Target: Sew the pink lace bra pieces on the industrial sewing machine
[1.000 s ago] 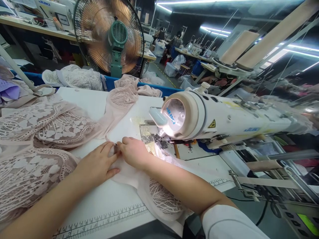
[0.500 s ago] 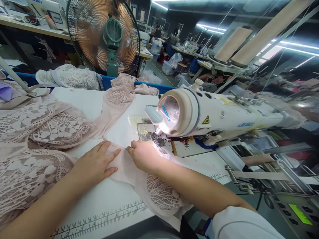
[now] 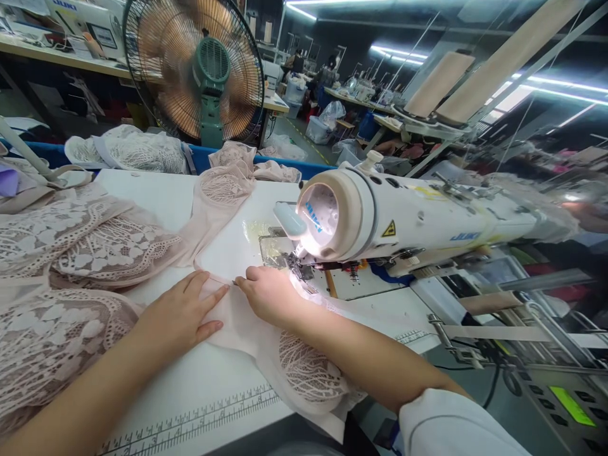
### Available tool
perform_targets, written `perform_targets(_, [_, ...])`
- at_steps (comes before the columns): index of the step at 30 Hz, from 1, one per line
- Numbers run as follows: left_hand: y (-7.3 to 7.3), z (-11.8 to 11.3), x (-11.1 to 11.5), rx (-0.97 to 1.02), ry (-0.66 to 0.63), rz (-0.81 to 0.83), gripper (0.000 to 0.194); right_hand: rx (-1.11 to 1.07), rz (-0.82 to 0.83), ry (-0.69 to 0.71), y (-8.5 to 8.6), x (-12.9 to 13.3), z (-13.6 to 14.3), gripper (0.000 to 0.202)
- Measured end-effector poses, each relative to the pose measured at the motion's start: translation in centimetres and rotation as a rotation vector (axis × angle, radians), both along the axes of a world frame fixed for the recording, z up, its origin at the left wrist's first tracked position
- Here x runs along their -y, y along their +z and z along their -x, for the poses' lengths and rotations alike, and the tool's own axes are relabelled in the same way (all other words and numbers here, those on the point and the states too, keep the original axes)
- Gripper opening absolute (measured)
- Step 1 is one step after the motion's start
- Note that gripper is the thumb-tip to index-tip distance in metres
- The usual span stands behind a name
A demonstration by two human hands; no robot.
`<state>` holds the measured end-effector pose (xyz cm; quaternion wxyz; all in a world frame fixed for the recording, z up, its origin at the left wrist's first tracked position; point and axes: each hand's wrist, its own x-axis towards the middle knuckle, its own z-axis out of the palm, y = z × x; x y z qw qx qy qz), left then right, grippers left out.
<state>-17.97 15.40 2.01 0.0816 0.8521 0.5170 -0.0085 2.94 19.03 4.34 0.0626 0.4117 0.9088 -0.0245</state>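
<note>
A pale pink lace bra (image 3: 308,373) lies across the white sewing table, partly beneath my right forearm. My left hand (image 3: 187,310) rests flat on its plain fabric band, fingers spread. Close to those fingertips, my right hand (image 3: 268,294) is closed in a pinch at the fabric's edge. A small dark tip shows at its fingers, too small to name. Just behind the right hand is the lit head of a white sewing machine (image 3: 332,212); the hand partly hides the needle area.
More lace bras (image 3: 85,247) are heaped at the left. A blue-edged bin (image 3: 197,161) with garments runs along the back, below a large fan (image 3: 211,69). A printed ruler (image 3: 204,415) marks the front edge. A tape feeder (image 3: 494,332) stands at the right.
My right hand has shifted slightly left, closer to my left fingertips. The left hand stays on the fabric, and the whole view has moved a little.
</note>
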Motion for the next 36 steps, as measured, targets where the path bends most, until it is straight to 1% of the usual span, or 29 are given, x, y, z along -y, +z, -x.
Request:
perform_targets(7, [-0.5,0.1,-0.1,-0.046,0.007,-0.005,0.057,-0.011,0.051,-0.020,-0.2,0.5,-1.6,0.022])
perform_targets(11, [-0.1,0.0,-0.2,-0.060,-0.003,0.004,0.057,-0.025,0.081,-0.087,0.1,1.1,-2.7,0.020])
perform_targets(14, [0.5,0.3,-0.4,-0.060,0.011,0.026,0.057,-0.070,0.073,-0.171,0.5,1.7,-3.6,0.017])
perform_targets(16, [0.8,0.9,-0.7,-0.069,0.047,0.026,0.057,-0.183,0.079,-0.257,0.6,2.3,-4.3,0.015])
perform_targets(19, [1.6,1.5,-1.0,-0.138,0.111,-0.008,0.056,-0.439,0.144,-0.344,0.0,3.2,-5.0,0.022])
perform_targets(21, [2.3,1.1,-1.1,-0.186,0.123,-0.064,0.053,-0.542,0.176,-0.343,-0.6,3.8,-5.2,0.022])
perform_targets(22, [2.6,0.6,-1.0,-0.192,0.119,-0.101,0.052,-0.551,0.177,-0.330,-0.8,4.1,-5.2,0.022])
perform_targets(25, [3.0,-1.7,-0.6,-0.111,0.087,-0.185,0.053,-0.566,0.183,-0.311,-1.2,4.5,-5.0,0.016])
perform_targets(27, [2.6,-3.5,0.0,-0.054,0.074,-0.160,0.051,-0.535,0.179,-0.306,-1.1,4.5,-4.8,0.013])
perform_targets(29, [1.7,-5.0,0.5,-0.066,0.078,-0.108,0.048,-0.481,0.163,-0.309,-0.7,4.1,-4.7,0.013])
perform_targets(30, [1.2,-5.5,0.8,-0.091,0.086,-0.092,0.050,-0.450,0.151,-0.308,-0.5,3.7,-4.6,0.014])
perform_targets(33, [0.2,-6.0,1.4,-0.152,0.094,-0.074,0.057,-0.355,0.110,-0.277,-0.1,2.5,-3.9,0.014])
perform_targets(36, [0.0,-5.6,1.5,-0.160,0.080,-0.071,0.058,-0.276,0.075,-0.222,0.1,1.2,-2.8,0.017])
